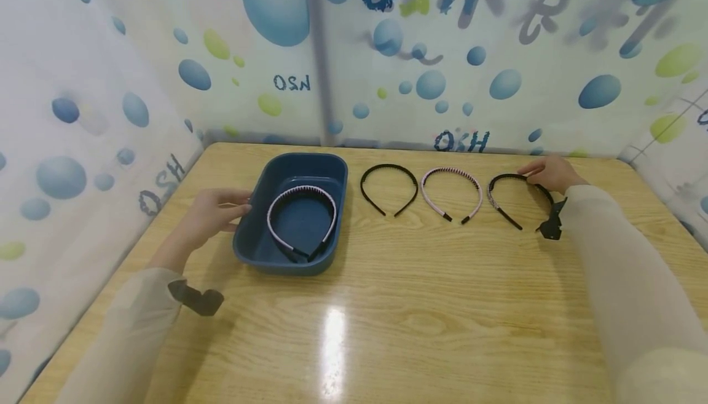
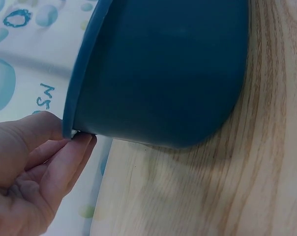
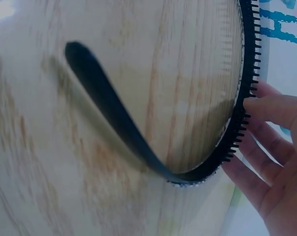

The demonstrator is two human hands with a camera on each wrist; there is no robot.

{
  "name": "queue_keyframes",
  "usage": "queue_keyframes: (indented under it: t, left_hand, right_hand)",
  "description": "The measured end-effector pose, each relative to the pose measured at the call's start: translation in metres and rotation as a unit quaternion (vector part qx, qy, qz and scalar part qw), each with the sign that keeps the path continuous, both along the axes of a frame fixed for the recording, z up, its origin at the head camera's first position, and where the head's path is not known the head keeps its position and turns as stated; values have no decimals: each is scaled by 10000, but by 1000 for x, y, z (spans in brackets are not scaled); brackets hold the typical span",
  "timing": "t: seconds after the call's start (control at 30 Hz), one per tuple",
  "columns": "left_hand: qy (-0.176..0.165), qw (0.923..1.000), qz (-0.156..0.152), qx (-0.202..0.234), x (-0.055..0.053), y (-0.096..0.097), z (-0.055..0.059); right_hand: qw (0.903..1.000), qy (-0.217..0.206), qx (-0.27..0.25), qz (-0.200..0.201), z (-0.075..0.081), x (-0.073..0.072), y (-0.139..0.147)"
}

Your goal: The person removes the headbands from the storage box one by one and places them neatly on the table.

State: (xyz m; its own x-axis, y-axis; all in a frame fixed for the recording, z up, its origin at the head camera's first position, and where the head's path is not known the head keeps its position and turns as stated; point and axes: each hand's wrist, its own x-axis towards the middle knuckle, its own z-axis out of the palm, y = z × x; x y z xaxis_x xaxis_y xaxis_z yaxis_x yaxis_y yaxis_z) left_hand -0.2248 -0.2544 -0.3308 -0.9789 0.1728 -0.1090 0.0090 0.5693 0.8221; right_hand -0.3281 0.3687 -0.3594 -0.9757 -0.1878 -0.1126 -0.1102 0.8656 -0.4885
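Observation:
My left hand (image 1: 209,214) pinches the rim of a blue plastic basin (image 1: 241,256) at its left side; in the left wrist view, thumb and fingers meet at the basin's lip (image 2: 70,105). Inside the basin lies a headband (image 1: 269,218), pale pink outside with dark teeth and black tips. At the right, my right hand (image 1: 555,174) holds the top of a black headband (image 1: 506,213) with a glittery outer face. The right wrist view shows the toothed band (image 3: 241,105) between thumb and fingers, and one black end (image 3: 97,78) over the wood.
Between the basin and my right hand lie a thin black headband (image 1: 362,186) and a pink headband (image 1: 478,198) with dark teeth, side by side. The wooden table (image 1: 442,305) ends at walls covered with bubble-patterned sheeting (image 1: 354,84) at the back and left.

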Motion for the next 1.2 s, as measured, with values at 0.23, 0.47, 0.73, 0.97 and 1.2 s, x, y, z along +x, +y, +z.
queue_keyframes:
  t: [0.23,0.47,0.73,0.97,1.2]
  left_hand:
    - [17,10000,-8,2,0,1,1]
    - [46,10000,-62,15,-1,4,3]
    - [124,9999,-73,8,3,2,2]
    - [155,9998,-93,-23,6,0,1]
    - [168,9998,-122,-25,3,2,1]
  right_hand:
    - [9999,-14,-127,-65,2,3,6]
    - [9996,-65,-251,-84,7,10,7]
    - [9995,164,-239,96,23,10,-19]
    - [9976,388,-440,355,36,12,-48]
    - [9946,514,-717,545,46,14,-67]
